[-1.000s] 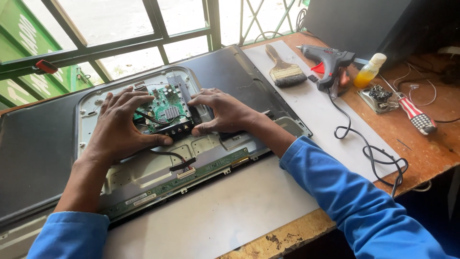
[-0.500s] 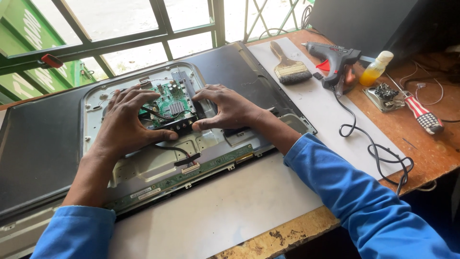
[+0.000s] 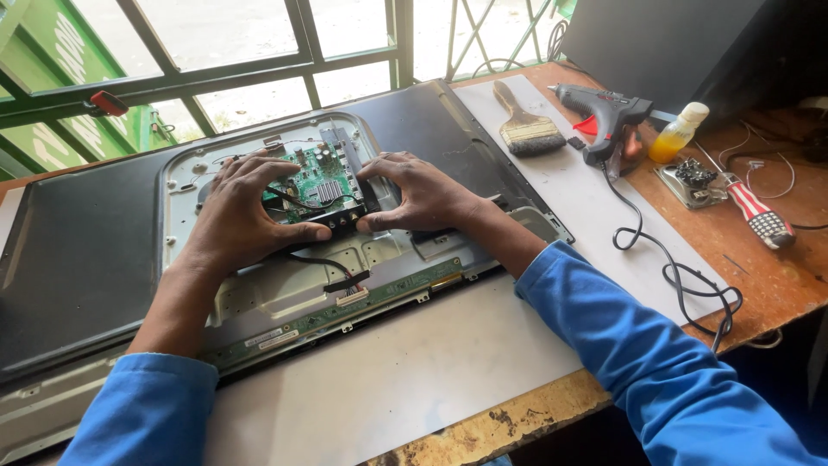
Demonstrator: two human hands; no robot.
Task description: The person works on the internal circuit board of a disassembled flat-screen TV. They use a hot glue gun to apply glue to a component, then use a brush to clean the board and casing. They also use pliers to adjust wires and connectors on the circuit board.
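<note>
- The green circuit board (image 3: 315, 185) is seated in the opened back of the flat television (image 3: 78, 250), which lies face down on the table (image 3: 414, 380).
- It is pressed by the left hand (image 3: 246, 216) and right hand (image 3: 423, 194), fingers spread flat, nothing gripped.
- The rear cover is already off; cables (image 3: 323, 263) appear attached.
- A brush (image 3: 526, 125) and glue gun (image 3: 604, 116) are left untouched.

Bare matt metal panel (image 3: 259, 293), worn wooden bench (image 3: 776, 276)

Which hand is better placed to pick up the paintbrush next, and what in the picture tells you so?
Probably the right hand. It rests on the right edge of the green circuit board, on the same side as the paintbrush. The left hand would have to cross over it.
</note>
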